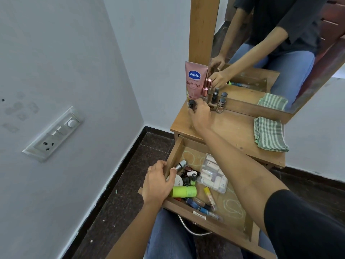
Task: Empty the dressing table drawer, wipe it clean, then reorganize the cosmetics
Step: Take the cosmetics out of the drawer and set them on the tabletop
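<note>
Head view, emptying step under way. Right hand (200,113) reaches to the 10 o'clock corner of the brown wooden counter (229,128), fingers curled round a small dark-capped bottle (192,104). The bottle sits just at 6 o'clock of the tall pink Vaseline tube (195,81) and at 9 o'clock of a cluster of grey-capped nail polish bottles (220,104). Left hand (158,184) grips the left wall of the open wooden drawer (174,156), thumb inside.

Judgement: the drawer is far from empty. A lime-green cylindrical container (183,191), a white round compact (177,181) and a clear plastic pouch of tubes (212,171) lie in it. The green-and-white striped cloth (269,134) lies folded at the counter's 3 o'clock.

Next move calls for setting the bottle upright, letting go, and returning for another item.

Hard to make out: the bottle's body, behind the fingers; drawer contents under the right forearm; small labels.
</note>
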Available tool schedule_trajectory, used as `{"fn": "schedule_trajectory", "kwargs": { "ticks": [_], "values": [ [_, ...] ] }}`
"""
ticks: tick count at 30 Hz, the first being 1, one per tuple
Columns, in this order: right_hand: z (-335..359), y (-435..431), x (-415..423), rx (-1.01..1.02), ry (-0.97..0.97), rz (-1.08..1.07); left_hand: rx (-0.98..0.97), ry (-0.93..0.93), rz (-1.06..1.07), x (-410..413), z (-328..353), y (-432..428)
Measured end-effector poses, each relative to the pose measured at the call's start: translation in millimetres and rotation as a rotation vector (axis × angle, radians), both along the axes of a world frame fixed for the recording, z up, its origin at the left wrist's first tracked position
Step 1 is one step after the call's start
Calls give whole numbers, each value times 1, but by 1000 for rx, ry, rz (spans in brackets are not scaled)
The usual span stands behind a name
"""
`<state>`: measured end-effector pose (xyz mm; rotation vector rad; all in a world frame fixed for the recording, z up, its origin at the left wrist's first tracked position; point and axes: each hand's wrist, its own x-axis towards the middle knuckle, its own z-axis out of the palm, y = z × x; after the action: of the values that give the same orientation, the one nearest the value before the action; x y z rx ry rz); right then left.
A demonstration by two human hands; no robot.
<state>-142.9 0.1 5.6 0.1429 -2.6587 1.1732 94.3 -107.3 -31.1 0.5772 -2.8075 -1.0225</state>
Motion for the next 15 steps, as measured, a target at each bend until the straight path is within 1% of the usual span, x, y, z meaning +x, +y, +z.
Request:
{"fn": "schedule_trajectory", "kwargs": {
  "ticks": [3, 6, 7, 9, 11, 13, 14, 15],
  "values": [
    [-2, 1, 2, -12, -12, -7, 1, 1, 0, 1, 1, 0],
    [-4, 4, 11, -115, -13, -2, 5, 6, 1, 1, 2, 1],
    [-5, 6, 18, -148, 11, 6, 8, 11, -2, 1, 2, 1],
    [-10, 13, 35, -156, 123, 55, 8, 11, -7, 0, 2, 1],
    [-19, 20, 55, -124, 211, 190, 5, 0, -6, 0, 2, 1],
    [-27, 26, 74, -59, 174, 401, -4, -3, -7, 1, 3, 0],
    [-31, 28, 81, 25, 139, 517, -7, -2, -8, 1, 2, 0],
    [-34, 30, 85, 154, 123, 617, -9, 1, -8, 1, 2, 0]
  ]
}}
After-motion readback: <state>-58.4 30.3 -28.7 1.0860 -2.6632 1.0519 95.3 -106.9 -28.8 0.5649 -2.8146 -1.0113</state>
